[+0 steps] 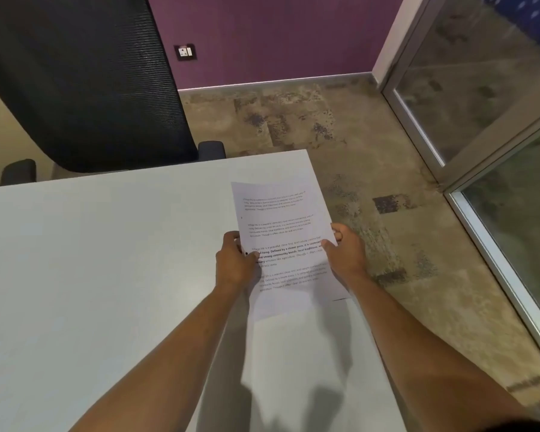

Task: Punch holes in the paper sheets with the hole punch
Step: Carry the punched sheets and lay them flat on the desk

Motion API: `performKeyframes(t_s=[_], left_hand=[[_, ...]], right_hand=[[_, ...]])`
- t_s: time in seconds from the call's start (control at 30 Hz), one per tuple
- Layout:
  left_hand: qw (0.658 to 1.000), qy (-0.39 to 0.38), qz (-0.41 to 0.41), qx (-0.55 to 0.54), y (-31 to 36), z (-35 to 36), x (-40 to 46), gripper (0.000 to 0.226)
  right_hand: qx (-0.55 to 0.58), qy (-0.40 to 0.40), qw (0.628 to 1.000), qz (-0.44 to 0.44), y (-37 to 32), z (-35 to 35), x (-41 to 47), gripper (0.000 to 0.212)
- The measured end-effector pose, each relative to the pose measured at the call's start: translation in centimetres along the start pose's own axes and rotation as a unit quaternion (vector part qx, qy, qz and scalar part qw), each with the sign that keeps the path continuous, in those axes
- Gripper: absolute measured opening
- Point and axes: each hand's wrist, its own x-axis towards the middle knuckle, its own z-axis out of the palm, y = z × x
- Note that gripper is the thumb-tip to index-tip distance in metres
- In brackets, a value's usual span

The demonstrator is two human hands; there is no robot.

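Forearms: two bare forearms reach forward from the bottom edge, over the near right part of the surface [91, 260].
Left hand: the left hand [236, 260] grips the left edge of the paper sheets [281, 241] about halfway along, thumb on the printed face, fingers curled round behind.
Right hand: the right hand [345, 252] pinches the right edge of the sheets, thumb on top, fingers tucked under the edge.
Paper sheets: white sheets with blocks of printed text, one block in bold. They are held between both hands above the right end of the surface, tilted slightly, with the far right corner reaching past the surface edge over the floor [387, 169]. A small dark dot shows near the left margin, just beside the left thumb. How many sheets are in the stack cannot be told.
Surface: pale grey and flat, with the shadows of the arms and sheets falling on its near part.
Chair: a black mesh-backed office chair [85, 82] stands at the far side of the surface, on the left.
Floor: mottled brown carpet to the right of and beyond the surface.
Wall: a purple wall [278, 35] at the back carries a small socket plate [185, 52].
Glass: metal-framed glass panels [480, 88] run along the right.
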Motion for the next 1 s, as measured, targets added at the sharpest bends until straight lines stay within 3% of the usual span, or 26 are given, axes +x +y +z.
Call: performKeyframes(t_s=[0.33,0.53,0.73,1.0], left_hand=[[0.993,0.036,0.034,0.106,0.5,0.5,0.2,0.050],[0.986,0.045,0.073,0.142,0.8,0.5,0.8,0.053],[0.977,0.040,0.042,0.204,1.1,0.9,1.2,0.020],[0.942,0.041,0.088,0.322,1.3,0.1,0.4,0.029]], right_hand=[[-0.159,0.027,0.984,-0.070,0.2,1.2,0.0,0.039],[-0.135,0.035,0.987,-0.075,-0.1,1.5,0.5,0.047],[-0.221,0.062,0.966,-0.117,-0.2,1.9,0.5,0.030],[-0.311,0.044,0.943,-0.113,-0.3,1.5,-0.4,0.034]])
